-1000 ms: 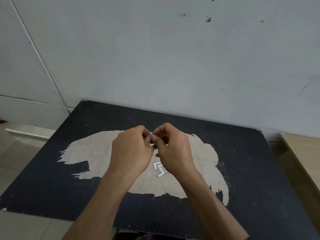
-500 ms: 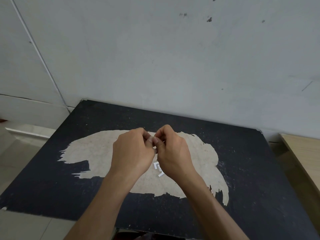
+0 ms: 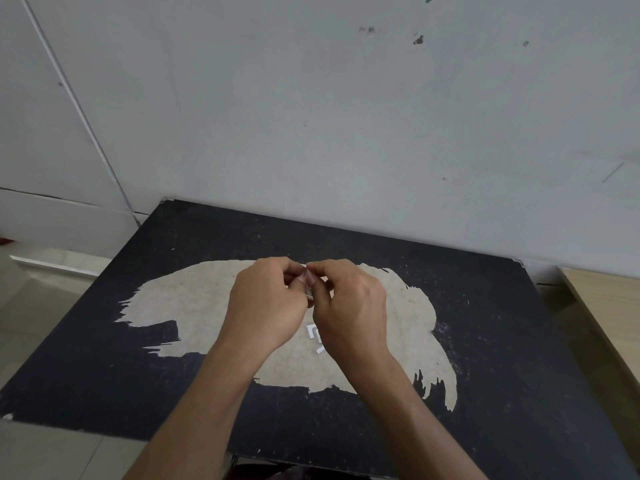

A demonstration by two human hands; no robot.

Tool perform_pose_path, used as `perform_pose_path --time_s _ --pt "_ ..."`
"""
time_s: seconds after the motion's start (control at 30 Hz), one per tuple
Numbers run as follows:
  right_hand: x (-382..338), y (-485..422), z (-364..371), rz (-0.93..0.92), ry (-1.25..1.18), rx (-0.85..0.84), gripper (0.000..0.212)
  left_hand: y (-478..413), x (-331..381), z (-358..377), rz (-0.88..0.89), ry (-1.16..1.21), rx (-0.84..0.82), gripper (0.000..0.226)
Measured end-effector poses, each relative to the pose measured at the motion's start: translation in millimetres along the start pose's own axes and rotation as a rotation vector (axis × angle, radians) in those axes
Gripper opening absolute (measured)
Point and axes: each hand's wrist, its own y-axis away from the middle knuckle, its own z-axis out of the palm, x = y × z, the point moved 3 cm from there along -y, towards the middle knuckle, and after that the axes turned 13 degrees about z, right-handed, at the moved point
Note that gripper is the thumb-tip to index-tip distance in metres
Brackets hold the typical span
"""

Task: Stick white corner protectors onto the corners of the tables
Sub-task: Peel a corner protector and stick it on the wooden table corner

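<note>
A black table [image 3: 502,341] with a large worn beige patch fills the lower view, pushed against the wall. Over its middle, my left hand [image 3: 266,306] and my right hand [image 3: 349,306] meet fingertip to fingertip. Together they pinch a small white corner protector [image 3: 309,295], mostly hidden between the fingers. Loose white corner protectors [image 3: 314,336] lie on the beige patch just below the hands, partly covered by my right hand. A white protector shows on the table's near left corner [image 3: 7,416].
A grey wall [image 3: 346,133] rises right behind the table. A light wooden table [image 3: 609,306] stands at the right, a narrow gap away. Tiled floor [image 3: 41,306] lies to the left.
Both hands have shifted slightly to the right and stayed together, fingers working on the small protector. My right hand now covers more of the loose protectors on the table.
</note>
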Motion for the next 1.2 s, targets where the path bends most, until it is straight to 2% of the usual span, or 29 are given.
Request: perform_pose_path --time_s 0.43,0.73,0.87,0.93,1.2 --pt "-0.9 2.8 3.2 0.129 0.001 -0.17 0.008 0.7 -7.7 0.3 -0.033 -0.028 0.038 0.022" --pt "11.0 5.4 19.9 0.302 -0.156 -0.273 0.008 7.8 -32.7 6.4 -0.083 0.024 0.078 0.018" --pt "23.2 7.0 42.9 0.444 -0.254 -0.326 0.02 11.9 -58.0 5.5 -0.128 0.024 0.128 0.017" --pt "34.3 6.8 60.0 0.516 -0.257 -0.347 0.017 14.4 -71.9 6.6 -0.156 0.026 0.148 0.016" --pt "85.3 20.0 153.4 0.707 -0.058 -0.482 0.011 24.1 -140.9 27.7 -0.38 0.179 0.167 0.012"
